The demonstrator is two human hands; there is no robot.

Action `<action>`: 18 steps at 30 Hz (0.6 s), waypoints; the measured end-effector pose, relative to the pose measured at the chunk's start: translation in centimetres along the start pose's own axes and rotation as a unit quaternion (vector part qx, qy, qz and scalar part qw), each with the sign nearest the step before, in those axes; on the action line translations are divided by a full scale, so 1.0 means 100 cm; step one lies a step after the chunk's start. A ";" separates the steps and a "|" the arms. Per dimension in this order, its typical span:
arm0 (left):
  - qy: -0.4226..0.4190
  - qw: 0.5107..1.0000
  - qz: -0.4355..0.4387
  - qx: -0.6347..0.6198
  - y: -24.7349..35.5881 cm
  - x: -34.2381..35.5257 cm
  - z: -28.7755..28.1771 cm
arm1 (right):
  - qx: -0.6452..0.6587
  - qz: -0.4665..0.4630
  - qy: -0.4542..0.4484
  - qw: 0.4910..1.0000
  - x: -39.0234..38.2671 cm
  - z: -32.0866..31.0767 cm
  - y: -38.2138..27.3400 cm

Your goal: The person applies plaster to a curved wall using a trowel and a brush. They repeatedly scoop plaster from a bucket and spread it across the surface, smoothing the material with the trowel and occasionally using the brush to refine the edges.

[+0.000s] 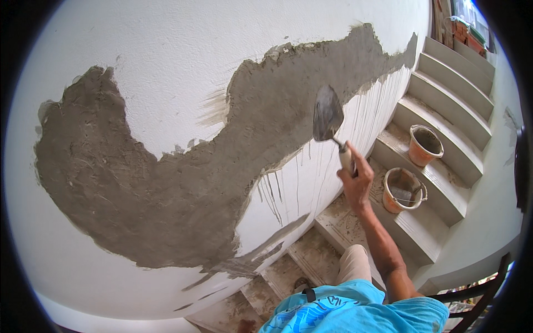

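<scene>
My right hand (357,176) is closed round the light handle of a pointing trowel (328,114). The trowel's grey metal blade points up, in front of a wide band of wet grey mortar (189,177) on the white wall (166,72). Whether the blade touches the mortar, I cannot tell. Grey drips run down the wall below the band. What looks like a bit of my left hand (246,326) shows at the lower edge, its fingers not readable.
Curved stairs (452,105) climb to the far right, stained with mortar. Two orange buckets stand on them: an upper bucket (420,155) and a lower bucket (392,204) with a wire handle and grey contents. A dark metal railing (472,291) borders the lower right.
</scene>
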State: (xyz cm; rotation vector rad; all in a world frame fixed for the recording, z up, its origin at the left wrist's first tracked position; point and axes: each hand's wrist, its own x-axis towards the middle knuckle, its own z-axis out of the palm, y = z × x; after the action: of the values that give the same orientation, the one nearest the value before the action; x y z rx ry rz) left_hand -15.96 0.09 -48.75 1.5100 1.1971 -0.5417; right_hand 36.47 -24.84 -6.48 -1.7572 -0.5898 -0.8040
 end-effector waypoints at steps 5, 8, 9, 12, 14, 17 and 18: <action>0.001 1.000 0.007 -0.004 0.008 0.006 -0.003 | 0.011 0.000 0.022 1.000 0.052 -0.015 0.002; -0.001 1.000 0.010 -0.010 0.014 0.011 0.003 | 0.033 0.009 0.026 0.999 0.055 -0.021 -0.002; -0.003 1.000 0.012 -0.011 0.020 0.013 0.007 | 0.054 0.030 0.019 0.998 0.046 -0.020 -0.008; -0.014 1.000 0.016 -0.013 0.044 0.020 0.020 | 0.144 0.088 -0.054 0.984 -0.007 -0.017 0.003; -0.016 0.999 0.025 -0.012 0.056 0.020 0.028 | 0.123 0.128 -0.193 0.965 -0.055 -0.018 0.008; -0.042 0.998 0.037 -0.003 0.075 0.021 0.044 | 0.173 0.227 -0.277 0.917 -0.155 -0.018 0.048; -0.047 0.998 0.040 -0.001 0.074 0.019 0.050 | 0.191 0.300 -0.289 0.889 -0.186 -0.020 0.055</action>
State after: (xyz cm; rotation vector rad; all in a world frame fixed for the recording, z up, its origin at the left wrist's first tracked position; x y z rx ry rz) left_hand -7.38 -3.07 -48.47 1.5072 1.0601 -0.5511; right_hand 27.91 -28.57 -23.56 -1.6500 -0.4933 0.2734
